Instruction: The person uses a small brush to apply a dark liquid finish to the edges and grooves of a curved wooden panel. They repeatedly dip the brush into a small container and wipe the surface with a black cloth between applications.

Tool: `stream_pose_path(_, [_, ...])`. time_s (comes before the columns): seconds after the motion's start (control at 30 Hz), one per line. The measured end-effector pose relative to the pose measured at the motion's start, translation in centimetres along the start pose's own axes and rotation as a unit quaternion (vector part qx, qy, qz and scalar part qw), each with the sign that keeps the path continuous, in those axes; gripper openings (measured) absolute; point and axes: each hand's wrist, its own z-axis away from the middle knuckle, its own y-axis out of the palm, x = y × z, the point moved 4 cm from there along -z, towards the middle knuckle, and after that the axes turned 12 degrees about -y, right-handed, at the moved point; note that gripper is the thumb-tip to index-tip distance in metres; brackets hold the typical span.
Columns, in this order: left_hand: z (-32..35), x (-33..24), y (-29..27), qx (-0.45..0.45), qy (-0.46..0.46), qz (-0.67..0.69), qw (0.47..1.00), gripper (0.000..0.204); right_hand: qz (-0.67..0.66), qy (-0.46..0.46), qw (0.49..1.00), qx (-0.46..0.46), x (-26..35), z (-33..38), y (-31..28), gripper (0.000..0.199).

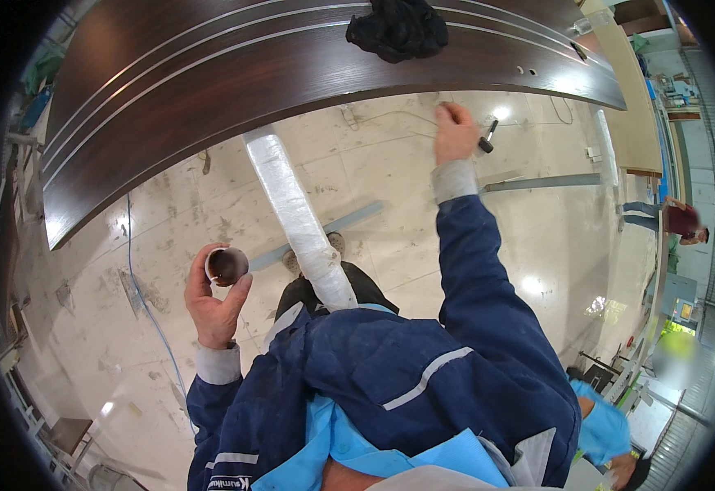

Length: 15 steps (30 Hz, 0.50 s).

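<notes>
The left hand (214,308) curls round a small round cup with a pale rim (225,254), its fingers wrapped along the left side and the thumb pressed to the lower right of the rim, so the cup sits pinched between them with its mouth turned up. Inside is a dark brown matter (229,271); whether it is a liquid, a paste or a coating on the wall cannot be told. Hand and cup are over the pale, stained tile floor (390,270), off the near edge of a long dark-brown wood-grain panel with silver inlaid lines (292,78), nearer its near left corner than its right end.

The right hand (456,133) reaches out to just beside the panel's near edge, right of the middle, with its fingers bent and drawn together; whether they pinch anything cannot be told. Near its right side shows a black-handled tool (487,143).

On the panel, toward the far edge and right of the middle, lies a crumpled black cloth (398,31). A clear plastic bottle (593,22) lies by the far right corner. A long white bar wrapped in clear film (296,209) runs from under the near edge toward the person's body.
</notes>
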Motion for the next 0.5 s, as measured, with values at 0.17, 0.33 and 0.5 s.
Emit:
stream_pose_path(0.17, [-0.7, -0.2, 0.7, 0.007, 0.005, -0.002, 1.0, 0.061, -0.085, -0.015, 0.982, 0.168, 5.2, 6.5, 4.5, 0.023])
stream_pose_path(0.33, [-1.9, 0.1, -0.3, 0.034, -0.002, 0.005, 0.999, 0.061, -0.083, 0.015, 0.995, 0.053, 7.1, 7.1, 5.1, 0.023])
stream_pose_path(0.5, [-3.2, 0.2, -3.3, 0.065, 0.005, -0.005, 0.998, 0.06, -0.076, -0.013, 0.979, 0.191, 9.6, 11.5, 9.3, 0.018])
